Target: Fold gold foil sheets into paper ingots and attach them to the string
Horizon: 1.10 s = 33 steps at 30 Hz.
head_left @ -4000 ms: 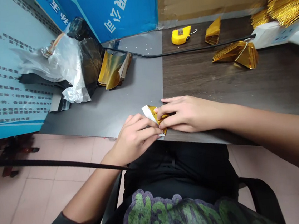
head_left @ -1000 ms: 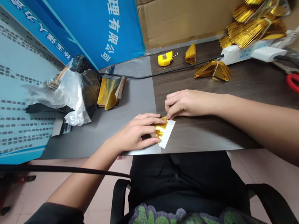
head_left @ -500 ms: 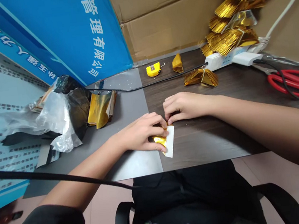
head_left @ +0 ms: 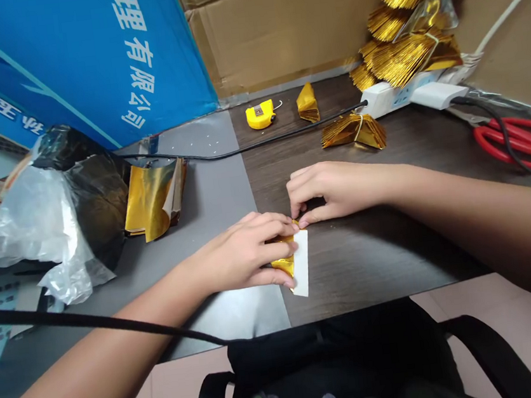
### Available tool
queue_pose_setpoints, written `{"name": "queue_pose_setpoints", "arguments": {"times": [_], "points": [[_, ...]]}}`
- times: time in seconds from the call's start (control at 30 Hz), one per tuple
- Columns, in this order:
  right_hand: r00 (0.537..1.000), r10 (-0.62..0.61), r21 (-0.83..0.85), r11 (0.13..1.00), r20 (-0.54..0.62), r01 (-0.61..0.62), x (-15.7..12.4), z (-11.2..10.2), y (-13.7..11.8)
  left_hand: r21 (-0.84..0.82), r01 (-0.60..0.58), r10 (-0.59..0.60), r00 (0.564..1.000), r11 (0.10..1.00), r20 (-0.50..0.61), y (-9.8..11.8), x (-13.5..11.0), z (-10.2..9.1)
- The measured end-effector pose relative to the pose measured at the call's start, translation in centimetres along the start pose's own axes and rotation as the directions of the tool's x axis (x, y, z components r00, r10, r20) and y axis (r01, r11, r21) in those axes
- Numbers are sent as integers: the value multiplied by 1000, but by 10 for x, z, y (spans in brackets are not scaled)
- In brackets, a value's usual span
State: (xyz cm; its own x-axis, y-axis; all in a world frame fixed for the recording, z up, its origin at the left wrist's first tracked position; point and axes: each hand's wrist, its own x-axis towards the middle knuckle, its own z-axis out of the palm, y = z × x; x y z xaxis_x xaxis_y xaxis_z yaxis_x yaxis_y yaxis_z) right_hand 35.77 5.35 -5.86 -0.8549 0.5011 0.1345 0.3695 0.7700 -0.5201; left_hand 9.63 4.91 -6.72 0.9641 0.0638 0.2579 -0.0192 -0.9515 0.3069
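A small sheet of gold foil paper point(head_left: 283, 266) with a white strip point(head_left: 302, 265) along its right side lies on the table near its front edge. My left hand point(head_left: 257, 251) covers much of the foil and grips it against the tabletop, fingers on the strip's edge and thumb at the near corner. At the far end of the sheet, my right hand point(head_left: 315, 194) has thumb and fingers pinched on the foil's edge. The part of the sheet beneath my left palm is hidden.
Left stand a stack of gold foil sheets point(head_left: 143, 200) and a crumpled plastic bag point(head_left: 41, 212). Behind are a yellow tape measure point(head_left: 260, 116), folded gold pieces point(head_left: 307, 103), a tied gold bundle point(head_left: 353, 130) and a black cable. Red-handled scissors point(head_left: 518, 141) and a power strip point(head_left: 386, 102) lie right.
The view has shifted, with the background moving left. Both hands stay at the gold foil paper; my right thumb now lies closer along its far edge.
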Motion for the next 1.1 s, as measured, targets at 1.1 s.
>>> {"name": "queue_pose_setpoints", "arguments": {"times": [1.1], "points": [[965,-255,-189,947,55,261,-1,43,-78,-60,112,-104,987,992,124,5,-7,-11]]}}
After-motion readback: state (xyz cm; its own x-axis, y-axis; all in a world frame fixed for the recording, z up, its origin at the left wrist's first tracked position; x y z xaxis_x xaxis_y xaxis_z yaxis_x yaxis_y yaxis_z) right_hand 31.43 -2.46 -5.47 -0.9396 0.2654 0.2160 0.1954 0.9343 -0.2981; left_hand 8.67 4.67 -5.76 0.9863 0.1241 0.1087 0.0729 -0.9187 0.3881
